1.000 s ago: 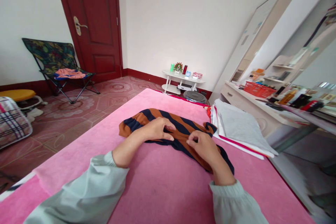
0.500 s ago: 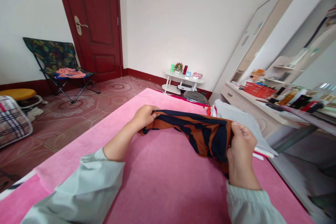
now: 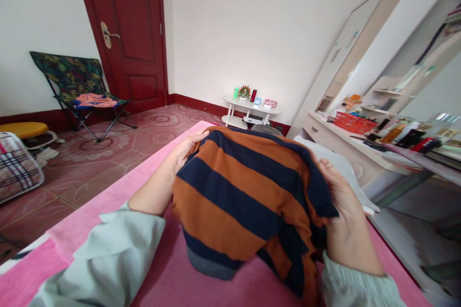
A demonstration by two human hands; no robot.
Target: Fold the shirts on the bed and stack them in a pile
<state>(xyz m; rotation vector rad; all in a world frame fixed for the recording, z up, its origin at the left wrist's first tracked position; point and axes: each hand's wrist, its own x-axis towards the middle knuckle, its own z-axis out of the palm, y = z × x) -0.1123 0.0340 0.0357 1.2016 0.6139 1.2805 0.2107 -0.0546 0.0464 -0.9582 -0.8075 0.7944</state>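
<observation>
An orange-brown and navy striped garment (image 3: 234, 187) hangs between my two hands above a pink bedspread (image 3: 169, 268). Its stripes run slantwise, and a grey band shows along its lower edge. At the upper left, my left hand (image 3: 189, 148) grips the cloth, with the fingertips partly behind it. On the right side my right hand (image 3: 336, 187) holds the other part of the garment, its fingers partly covered by the fabric. Behind my right hand lie folded pale grey clothes (image 3: 349, 168) at the bed's right edge.
Right of the bed stands a dresser (image 3: 324, 129) with a red basket (image 3: 355, 122) and several bottles. A low white table (image 3: 252, 103) is by the far wall. At left are a folding chair (image 3: 68, 76) with clothes on it, a yellow stool (image 3: 21, 129) and a plaid bag (image 3: 18, 165).
The garment was bunched into a narrow strip between my hands; now it is spread wider and hangs down toward me, showing broad stripes. My right hand has moved slightly right.
</observation>
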